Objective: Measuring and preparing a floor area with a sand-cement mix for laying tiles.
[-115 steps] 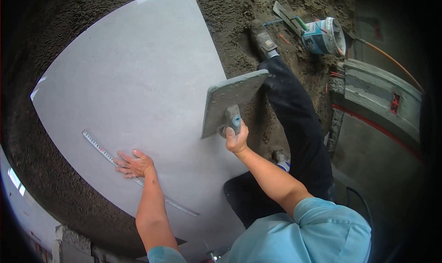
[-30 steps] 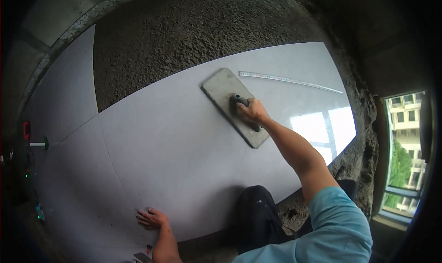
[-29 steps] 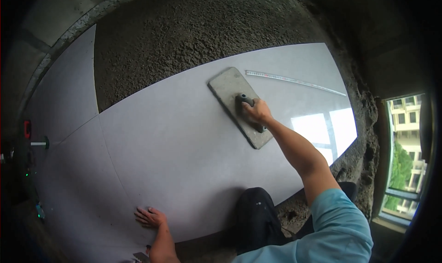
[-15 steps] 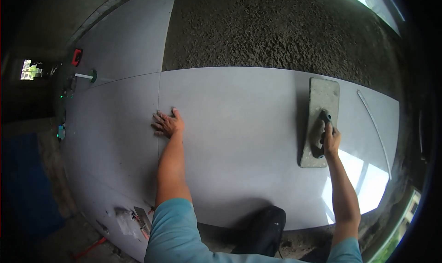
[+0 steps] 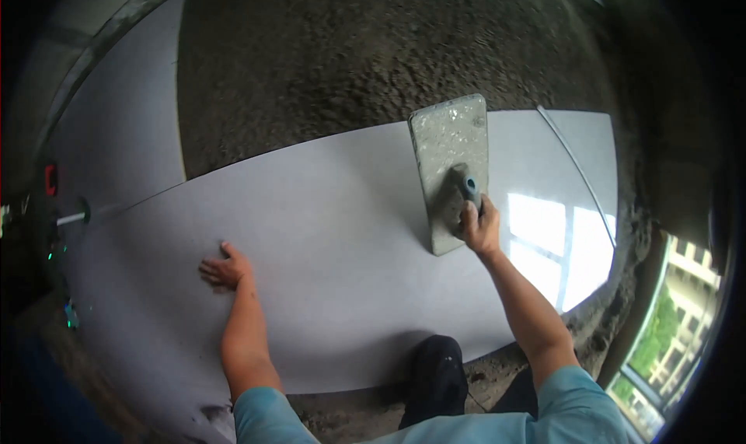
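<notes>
A large pale grey floor tile (image 5: 342,234) spreads out in front of me, its polished face catching window light at the right. My right hand (image 5: 480,225) grips the handle of a rectangular tiling float (image 5: 454,133), whose broad grey plate is speckled with white. The plate stands over the tile, its far end crossing the tile's far edge; whether it touches the surface I cannot tell. My left hand (image 5: 224,271) is on the tile to the left, fingers spread and a little blurred, holding nothing.
Rough dark mortar (image 5: 350,63) lies beyond the tile's far edge. Another laid tile (image 5: 116,110) is at the far left, with a red tool (image 5: 51,180) on it. A thin metal strip (image 5: 575,164) rests on the right end. My knee (image 5: 439,366) is at the near edge.
My view has turned and shifted to the right. The float is tilted and reaches past the tile's far edge now. My left hand stays spread over the tile.
</notes>
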Demonstrator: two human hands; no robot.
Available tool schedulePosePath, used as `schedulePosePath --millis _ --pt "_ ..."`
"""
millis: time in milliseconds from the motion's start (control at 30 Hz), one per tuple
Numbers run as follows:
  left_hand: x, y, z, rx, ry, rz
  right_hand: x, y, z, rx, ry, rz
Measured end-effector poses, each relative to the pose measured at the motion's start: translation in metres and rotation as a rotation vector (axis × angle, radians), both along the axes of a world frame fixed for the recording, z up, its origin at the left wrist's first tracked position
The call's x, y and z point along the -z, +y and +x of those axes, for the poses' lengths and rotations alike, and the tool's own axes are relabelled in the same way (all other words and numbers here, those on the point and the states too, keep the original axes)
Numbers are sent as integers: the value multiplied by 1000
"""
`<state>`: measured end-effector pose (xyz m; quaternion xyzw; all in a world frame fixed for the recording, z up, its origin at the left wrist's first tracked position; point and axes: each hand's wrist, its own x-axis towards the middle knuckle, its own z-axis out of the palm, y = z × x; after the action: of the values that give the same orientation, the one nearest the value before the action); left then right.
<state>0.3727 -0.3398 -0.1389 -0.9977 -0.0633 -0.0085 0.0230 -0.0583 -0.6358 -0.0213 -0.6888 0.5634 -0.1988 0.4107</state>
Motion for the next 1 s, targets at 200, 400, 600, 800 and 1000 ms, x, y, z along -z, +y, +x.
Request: schedulePosePath --millis 200,400,600,800,1000 --pt "-5 -12 0 -15 -23 -30 34 7 -83 203 535 131" --pt "20 4 1 51 -32 -7 18 -63 -117 365 342 22" --pt "-21 -21 -11 66 -8 81 26 -15 -211 494 377 -15" --pt "4 -6 -5 34 -62 56 23 -114 -193 480 320 110" --pt "-10 -14 -5 -22 -4 -15 -12 -30 -214 279 40 -502"
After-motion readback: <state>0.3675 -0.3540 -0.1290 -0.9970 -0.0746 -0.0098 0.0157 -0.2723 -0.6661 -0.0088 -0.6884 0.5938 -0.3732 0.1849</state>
